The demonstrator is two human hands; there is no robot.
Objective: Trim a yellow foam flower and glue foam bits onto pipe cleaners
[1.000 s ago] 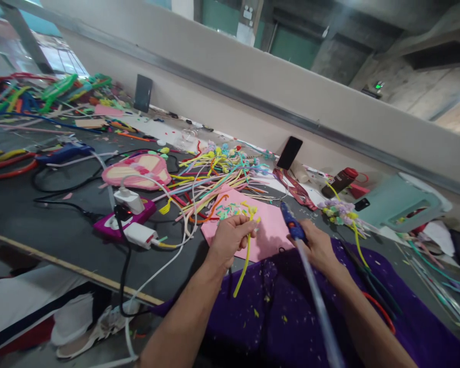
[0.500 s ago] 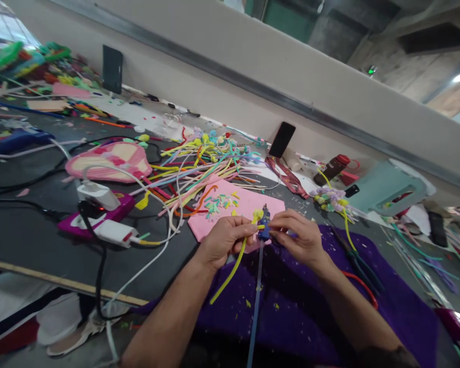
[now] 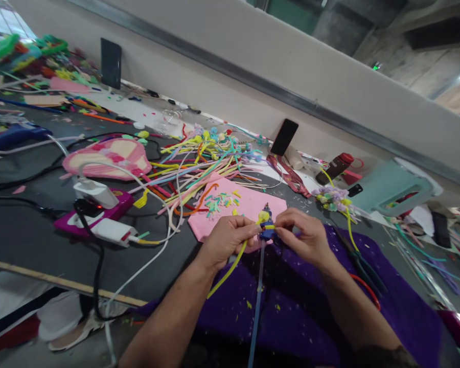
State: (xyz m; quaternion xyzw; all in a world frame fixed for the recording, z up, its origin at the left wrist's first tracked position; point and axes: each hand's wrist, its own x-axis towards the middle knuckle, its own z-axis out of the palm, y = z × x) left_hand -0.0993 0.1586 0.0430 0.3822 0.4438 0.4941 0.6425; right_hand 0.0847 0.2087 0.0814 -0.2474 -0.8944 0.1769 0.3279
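My left hand is closed in a pinch on a yellow fuzzy stem, which hangs down toward me with a small yellow flower-like head at its top. A short yellow strip reaches across to my right hand, whose thumb and forefinger pinch its end. Just behind the fingertips lies a blue tool that looks like a glue gun, partly covered by my hands. From it a long translucent stick runs toward me over a purple cloth.
Cut bits lie on a pink sheet. Beyond are bundled fuzzy stems and a leaning phone. At left sit a power strip and loose cables. Pliers, a brown bottle and a pale green bin stand right.
My right hand has shifted slightly right, with its fingers drawn closer together on the yellow strip's end. More of the strip shows between my hands. The view has moved a little.
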